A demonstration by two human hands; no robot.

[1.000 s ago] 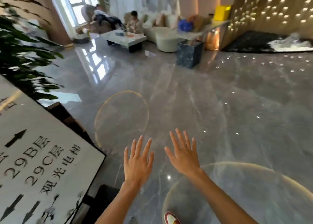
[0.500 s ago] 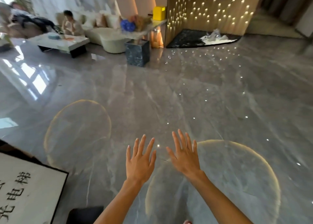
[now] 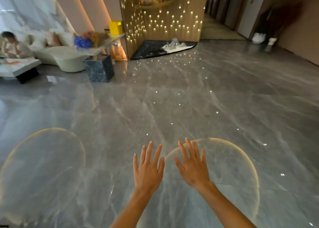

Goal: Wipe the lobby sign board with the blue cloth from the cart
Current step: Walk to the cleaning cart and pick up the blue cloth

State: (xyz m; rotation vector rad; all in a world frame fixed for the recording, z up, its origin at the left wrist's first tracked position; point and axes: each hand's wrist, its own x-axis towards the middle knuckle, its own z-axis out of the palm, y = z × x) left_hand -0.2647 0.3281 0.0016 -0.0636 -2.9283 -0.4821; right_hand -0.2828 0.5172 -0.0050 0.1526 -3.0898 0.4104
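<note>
My left hand [image 3: 148, 170] and my right hand [image 3: 193, 165] are held out side by side in front of me, palms down, fingers spread, holding nothing. They hover over the glossy grey marble floor [image 3: 172, 110]. Neither the sign board, the blue cloth nor the cart is in view.
A dark marble block [image 3: 99, 68] under a long side table stands at the left. Behind it are white sofas and a low table [image 3: 19, 67] with a seated person [image 3: 12, 45]. A lit gold wall panel [image 3: 164, 17] rises ahead, and a corridor opens at the far right.
My view has swung to the right: the white sign board at lower left slid out of frame, and the corridor came into view. Both hands stay open in the same pose.
</note>
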